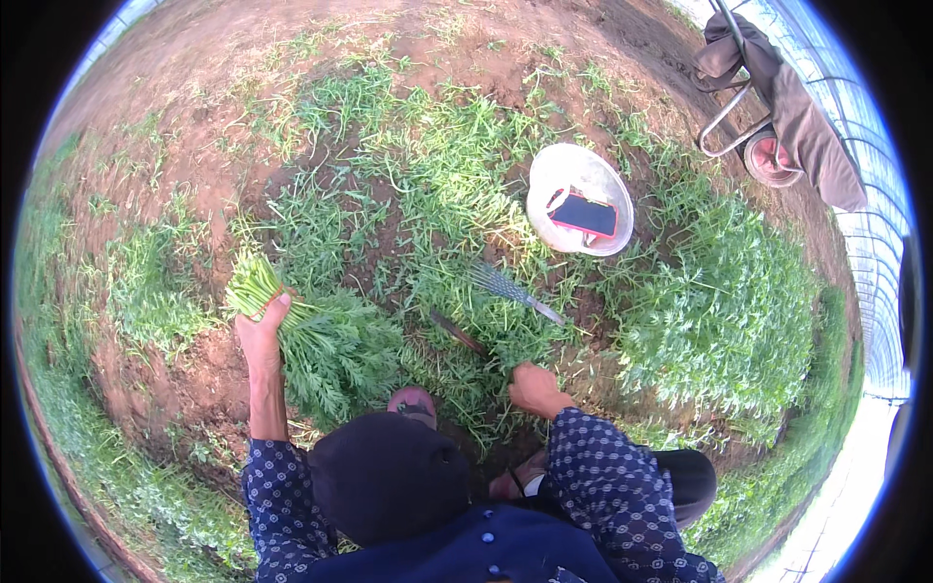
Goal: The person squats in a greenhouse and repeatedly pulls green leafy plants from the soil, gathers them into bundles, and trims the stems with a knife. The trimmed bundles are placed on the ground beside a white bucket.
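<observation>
My left hand [264, 329] is closed around a bundle of leafy green stems [339, 350], with the cut ends pointing up and left and the leaves spreading right. A reddish band circles the stems beside my thumb. My right hand [536, 388] is a loose fist low over cut greens; whether it grips anything cannot be told. Just up and left of it, a dark, narrow blade-like tool [458, 333] lies on the greens. Farther up lies a bundle of flat grey strips [510, 290], fanned at one end, touching neither hand.
A white plastic bucket [622, 195] holding a red-edged phone [583, 216] stands ahead. Dense leafy plants [721, 313] grow at the right. A wheeled metal-framed cart [729, 120] with dark cloth over it stands upper right, beside the greenhouse wall. Cut greens litter the soil.
</observation>
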A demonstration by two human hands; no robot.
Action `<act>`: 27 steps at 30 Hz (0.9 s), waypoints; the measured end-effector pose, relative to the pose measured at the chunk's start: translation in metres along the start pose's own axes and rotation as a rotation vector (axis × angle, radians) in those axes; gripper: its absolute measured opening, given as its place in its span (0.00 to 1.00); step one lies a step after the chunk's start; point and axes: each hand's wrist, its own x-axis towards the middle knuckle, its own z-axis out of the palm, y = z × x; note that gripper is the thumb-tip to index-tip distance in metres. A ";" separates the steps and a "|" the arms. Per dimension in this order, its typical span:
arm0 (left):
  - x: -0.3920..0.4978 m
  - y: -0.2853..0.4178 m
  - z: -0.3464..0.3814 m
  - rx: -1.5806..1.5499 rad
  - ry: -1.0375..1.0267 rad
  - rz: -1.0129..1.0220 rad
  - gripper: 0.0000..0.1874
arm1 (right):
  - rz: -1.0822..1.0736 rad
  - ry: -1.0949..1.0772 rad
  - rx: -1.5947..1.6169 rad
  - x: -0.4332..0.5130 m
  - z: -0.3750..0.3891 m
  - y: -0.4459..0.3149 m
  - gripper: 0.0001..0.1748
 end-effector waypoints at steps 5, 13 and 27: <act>-0.004 0.008 -0.008 -0.009 0.041 0.010 0.17 | -0.076 -0.156 -0.138 -0.064 -0.111 0.035 0.18; -0.008 0.004 -0.003 -0.054 -0.162 0.046 0.16 | -0.284 0.350 0.161 -0.020 -0.137 -0.007 0.23; -0.004 0.019 0.046 -0.370 -0.618 0.018 0.25 | -0.033 -0.124 -0.404 -0.119 -0.180 0.078 0.21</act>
